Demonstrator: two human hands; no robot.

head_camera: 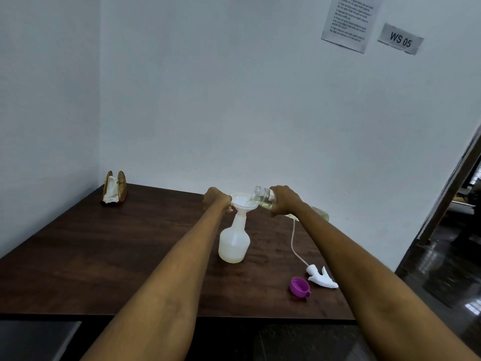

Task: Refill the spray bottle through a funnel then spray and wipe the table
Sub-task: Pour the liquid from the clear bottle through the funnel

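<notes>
One clear bottle [263, 198] tipped leftward, mouth over funnel [243, 201], right hand [285, 200] gripping.

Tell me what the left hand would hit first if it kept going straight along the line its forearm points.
Past the left hand gripping the funnel rim, only bare table follows, then probably the white back wall; depth is hard to judge.

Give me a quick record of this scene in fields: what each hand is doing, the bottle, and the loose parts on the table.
left hand: holds the funnel rim
right hand: tips the clear bottle over the funnel
spray bottle: upright, funnel in its neck
spray head: lying on the table, tube attached
purple cap: beside the spray head
napkin holder: far left corner
</notes>
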